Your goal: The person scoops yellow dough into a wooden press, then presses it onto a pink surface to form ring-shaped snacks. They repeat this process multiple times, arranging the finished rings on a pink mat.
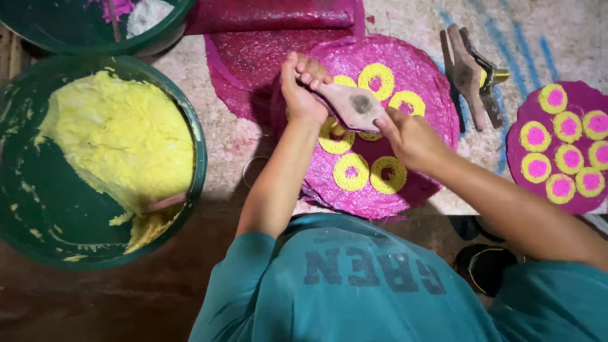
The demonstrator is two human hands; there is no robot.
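Stained work surface (215,142), whitish with pink and blue smears, dark brown floor (126,304) at the near edge.
Big green tub (199,164) on the left, part full of yellow paste (120,139). Second green tub (158,35) at top edge, pink and white stuff inside.
Magenta round sheet (430,101) in the centre, a ring of yellow circles (350,171) with pink middles on it. Finished-looking magenta disc (570,202) with similar yellow-and-pink dots at far right.
Spare wooden tools (472,73) lie between the two discs.
Wooden press tool (354,104) is above the centre sheet, held at both ends: left hand (304,85) clenched round the narrow handle end, right hand (408,133) gripping the wide end.
Judgement: keep the tool level over the next free spot in the ring, even pressure from both hands, lift straight up so the yellow edge doesn't smear, spacing matched to neighbours.
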